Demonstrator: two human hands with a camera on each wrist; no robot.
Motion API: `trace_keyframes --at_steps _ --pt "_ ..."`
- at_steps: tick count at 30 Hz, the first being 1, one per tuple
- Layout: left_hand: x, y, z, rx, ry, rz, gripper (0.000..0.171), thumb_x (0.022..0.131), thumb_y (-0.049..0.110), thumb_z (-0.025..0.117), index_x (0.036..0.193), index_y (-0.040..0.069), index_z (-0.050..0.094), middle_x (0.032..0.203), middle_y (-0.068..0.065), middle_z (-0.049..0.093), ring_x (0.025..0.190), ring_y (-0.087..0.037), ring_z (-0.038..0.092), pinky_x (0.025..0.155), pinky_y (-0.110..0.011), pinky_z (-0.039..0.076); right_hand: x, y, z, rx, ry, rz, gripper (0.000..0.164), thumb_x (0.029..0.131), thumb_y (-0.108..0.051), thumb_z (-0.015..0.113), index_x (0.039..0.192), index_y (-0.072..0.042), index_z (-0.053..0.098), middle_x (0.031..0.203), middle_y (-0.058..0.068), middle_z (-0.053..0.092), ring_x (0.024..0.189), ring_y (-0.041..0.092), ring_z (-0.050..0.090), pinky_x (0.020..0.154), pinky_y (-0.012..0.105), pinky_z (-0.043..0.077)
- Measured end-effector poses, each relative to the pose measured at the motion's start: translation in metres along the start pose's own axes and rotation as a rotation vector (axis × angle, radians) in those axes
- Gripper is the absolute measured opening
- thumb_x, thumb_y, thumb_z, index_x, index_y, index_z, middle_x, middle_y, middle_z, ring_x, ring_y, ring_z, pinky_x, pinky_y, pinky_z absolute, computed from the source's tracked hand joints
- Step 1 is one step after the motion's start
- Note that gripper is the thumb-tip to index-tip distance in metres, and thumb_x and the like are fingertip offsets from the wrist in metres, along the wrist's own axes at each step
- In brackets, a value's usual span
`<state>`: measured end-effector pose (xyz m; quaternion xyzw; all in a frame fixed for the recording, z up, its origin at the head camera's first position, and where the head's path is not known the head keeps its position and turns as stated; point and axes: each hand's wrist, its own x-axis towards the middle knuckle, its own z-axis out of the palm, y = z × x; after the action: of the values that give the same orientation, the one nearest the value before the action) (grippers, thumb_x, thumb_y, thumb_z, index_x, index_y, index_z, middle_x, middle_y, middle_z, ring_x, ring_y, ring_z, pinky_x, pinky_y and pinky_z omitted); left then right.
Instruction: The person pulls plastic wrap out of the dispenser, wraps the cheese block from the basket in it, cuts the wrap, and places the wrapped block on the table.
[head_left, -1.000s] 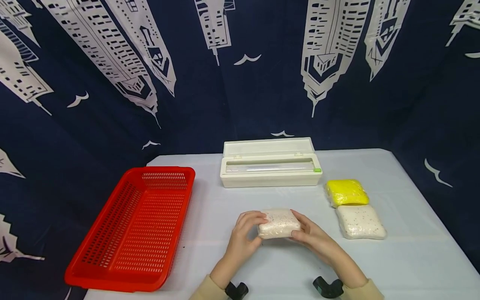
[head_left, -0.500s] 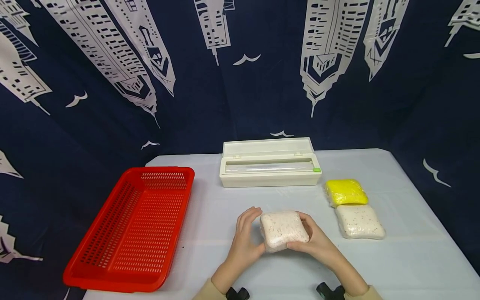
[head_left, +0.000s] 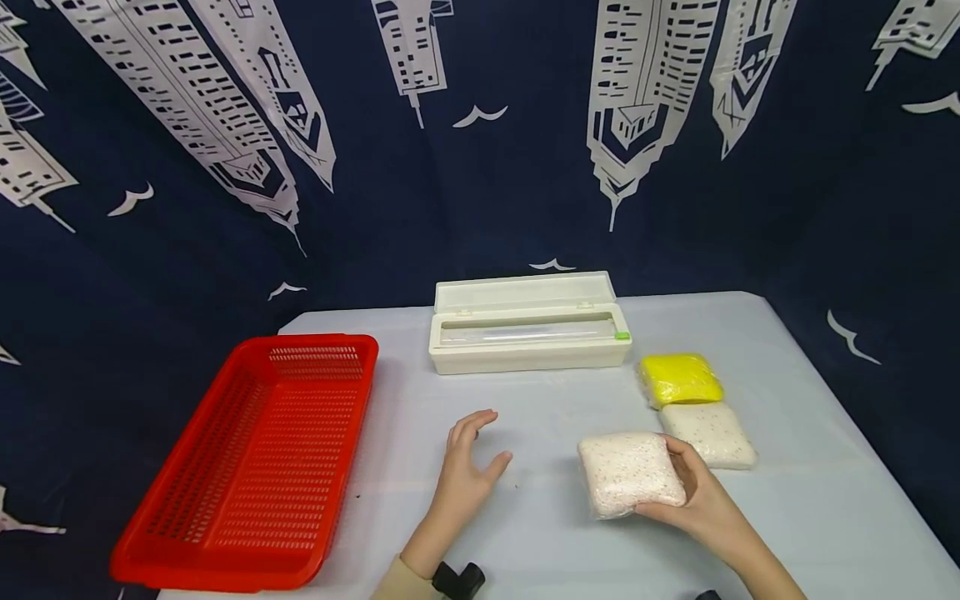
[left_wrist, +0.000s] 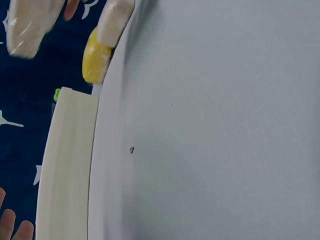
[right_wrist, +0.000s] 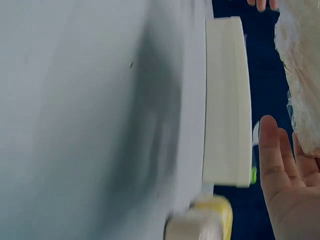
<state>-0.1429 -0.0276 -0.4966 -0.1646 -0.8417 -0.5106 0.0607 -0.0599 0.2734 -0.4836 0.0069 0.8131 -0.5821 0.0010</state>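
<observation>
In the head view my right hand [head_left: 705,498] grips a white speckled block [head_left: 628,473] wrapped in clear film, thumb along its near edge and fingers at its right side. It is held above the table, tilted toward the camera. The right wrist view shows the block's wrapped edge [right_wrist: 302,75] above my fingers [right_wrist: 270,150]. My left hand [head_left: 461,479] is apart from it to the left, over the table, fingers relaxed and holding nothing. A second white speckled block [head_left: 710,435] lies behind the right hand, against a yellow wrapped block [head_left: 681,379].
A red perforated plastic basket [head_left: 322,500] stands on the left side of the white-covered table [head_left: 547,558]. At the back is a cream cling-film dispenser [head_left: 528,358], its lid raised and a clear roll inside. A dark blue printed curtain [head_left: 465,208] hangs behind.
Both hands were on the speckled block; the left has let go. My right hand has carried the block rightward, near the other two. The head view has shifted slightly.
</observation>
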Motion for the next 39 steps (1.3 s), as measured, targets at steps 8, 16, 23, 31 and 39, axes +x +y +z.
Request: trace_keyframes --at_steps 8,16,23,31,39 --pt "-0.001 -0.002 0.0 0.002 -0.01 -0.016 0.042 0.084 0.004 0.074 0.123 0.012 0.062 0.133 -0.002 0.056 0.125 -0.023 0.049 0.103 -0.04 0.045 -0.032 0.033 -0.055 -0.106 0.046 0.165 0.089 0.082 -0.012 0.079 0.147 -0.005 0.02 0.143 0.0 0.037 0.108 -0.025 0.031 0.084 0.0 0.031" --pt "-0.001 0.002 -0.003 -0.019 -0.001 -0.009 0.04 0.084 0.003 0.074 0.121 0.011 0.063 0.133 -0.004 0.056 0.126 -0.024 0.05 0.102 -0.042 0.046 -0.061 0.069 -0.102 -0.262 0.037 0.293 0.088 0.088 -0.02 0.074 0.149 0.002 0.015 0.139 0.019 0.03 0.096 -0.029 0.024 0.073 0.007 0.04" --pt "0.0 0.003 -0.008 -0.019 0.046 -0.002 0.043 0.084 0.003 0.074 0.124 0.011 0.061 0.135 -0.006 0.055 0.127 -0.025 0.049 0.103 -0.044 0.044 -0.057 0.075 -0.107 -0.294 0.004 0.301 0.098 0.086 -0.022 0.076 0.151 0.009 0.008 0.146 0.034 0.027 0.108 -0.015 0.037 0.073 0.009 0.042" --pt "-0.001 -0.002 -0.012 0.11 0.073 0.063 0.057 0.084 0.012 0.076 0.135 0.006 0.05 0.146 -0.013 0.043 0.139 -0.034 0.036 0.107 -0.058 0.039 -0.049 0.077 -0.111 -0.474 -0.034 0.279 0.107 0.085 -0.028 0.077 0.153 0.008 0.004 0.135 0.044 0.036 0.115 0.052 0.043 0.079 0.043 0.048" --pt "-0.002 -0.005 -0.012 0.203 0.042 0.096 0.058 0.084 0.012 0.076 0.135 0.005 0.05 0.146 -0.016 0.043 0.141 -0.037 0.031 0.106 -0.06 0.039 -0.044 0.083 -0.104 -0.552 0.037 0.211 0.108 0.079 -0.029 0.082 0.152 0.01 0.012 0.132 0.048 0.038 0.118 0.062 0.039 0.086 0.071 0.038"
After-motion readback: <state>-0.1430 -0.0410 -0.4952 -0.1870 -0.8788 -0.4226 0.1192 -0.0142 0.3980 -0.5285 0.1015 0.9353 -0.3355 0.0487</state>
